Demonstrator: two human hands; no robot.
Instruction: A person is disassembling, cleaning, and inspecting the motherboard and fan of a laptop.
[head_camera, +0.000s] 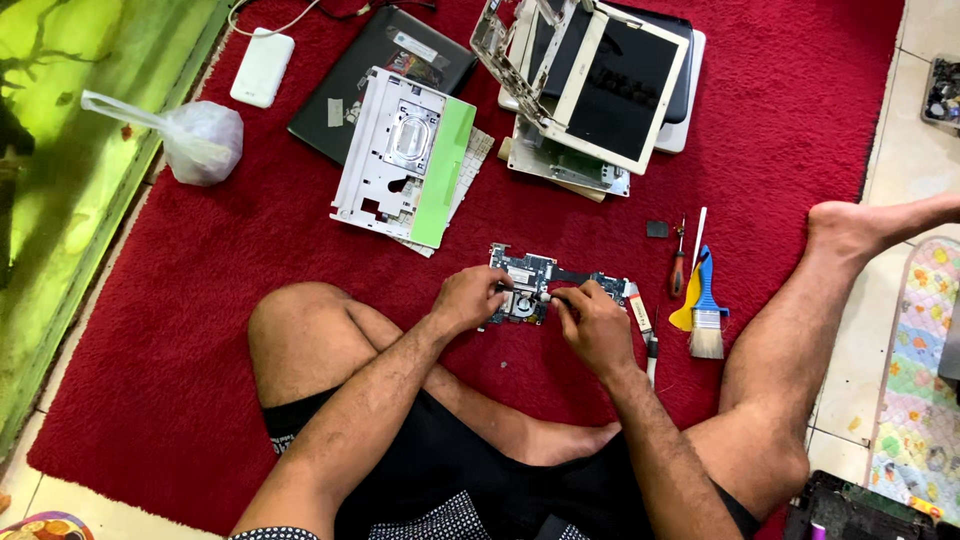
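Hands at a small blue circuit board (535, 283) on a red carpet (180, 330), person seated cross-legged.

Left hand (468, 298) rests curled on the board's left edge, fingers closed over it. Right hand (590, 322) pinches something small at the board's middle; what it grips cannot be made out. Just right of the board: a red-handled screwdriver (678, 268), a blue-handled brush (706, 318). Beyond it: a white laptop base (400, 150), an opened white laptop screen frame (600, 85), a knotted plastic bag (200, 140).
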